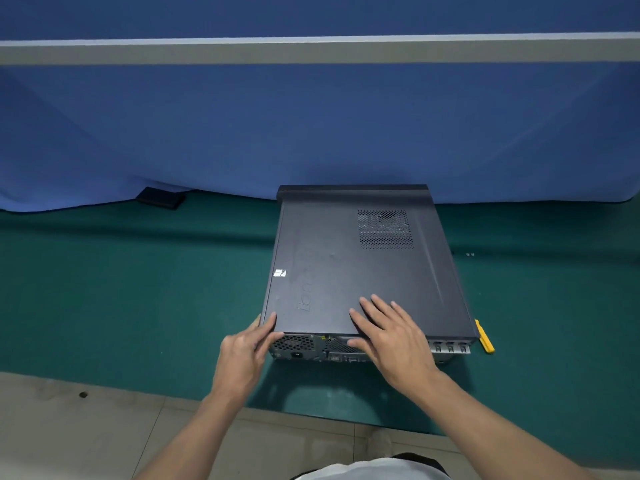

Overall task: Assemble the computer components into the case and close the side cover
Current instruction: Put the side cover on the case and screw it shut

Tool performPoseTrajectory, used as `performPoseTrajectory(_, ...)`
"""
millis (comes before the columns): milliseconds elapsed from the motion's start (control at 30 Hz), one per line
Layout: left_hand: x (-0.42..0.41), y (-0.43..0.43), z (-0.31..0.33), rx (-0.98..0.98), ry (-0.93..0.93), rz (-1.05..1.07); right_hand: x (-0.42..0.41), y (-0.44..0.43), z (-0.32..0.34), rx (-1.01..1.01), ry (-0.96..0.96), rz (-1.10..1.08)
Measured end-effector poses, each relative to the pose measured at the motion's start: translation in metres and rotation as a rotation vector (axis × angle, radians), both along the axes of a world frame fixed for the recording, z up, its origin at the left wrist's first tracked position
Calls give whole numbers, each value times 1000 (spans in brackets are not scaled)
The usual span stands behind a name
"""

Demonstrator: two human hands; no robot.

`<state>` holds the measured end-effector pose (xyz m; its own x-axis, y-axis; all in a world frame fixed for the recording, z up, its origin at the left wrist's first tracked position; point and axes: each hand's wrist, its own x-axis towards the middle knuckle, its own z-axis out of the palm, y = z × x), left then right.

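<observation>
case lying flat on green counter, cover sitting on top | left hand gripping case's near-left corner, thumb on cover | right hand pressing cover, fingers straight | yellow tool lying just right of case

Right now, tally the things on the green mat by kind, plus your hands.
Computer case: 1
Yellow-handled tool: 1
Flat black object: 1
Hands: 2, left hand and right hand
Total: 5
Tiny specks right of the case: too small to count.
</observation>
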<state>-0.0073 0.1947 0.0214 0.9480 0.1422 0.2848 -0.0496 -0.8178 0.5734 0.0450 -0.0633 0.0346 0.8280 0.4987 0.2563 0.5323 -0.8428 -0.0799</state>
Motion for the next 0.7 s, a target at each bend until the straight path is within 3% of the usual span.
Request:
performPoseTrajectory(167, 2, 2, 6, -65, -3, -10, -3, 1, -1, -1, 80, 6)
performPoseTrajectory(267, 0, 5, 7, -226, 143, 144, 4, -8, 7, 108, 249, -46)
performPoseTrajectory(333, 4, 8, 7, -311, 270, 165, 3, -19, 6, 73, 213, -98)
performPoseTrajectory(467, 10, 13, 7, -301, 337, 66, -7, -32, 4, -48, 175, -196)
performPoseTrajectory(600, 8, 11, 3, -214, 220, 58, -4, -30, 7, -117, 215, -215)
performPoseTrajectory(700, 10, 15, 3, -175, 239, 59, -1, -31, 5, -77, 254, -223)
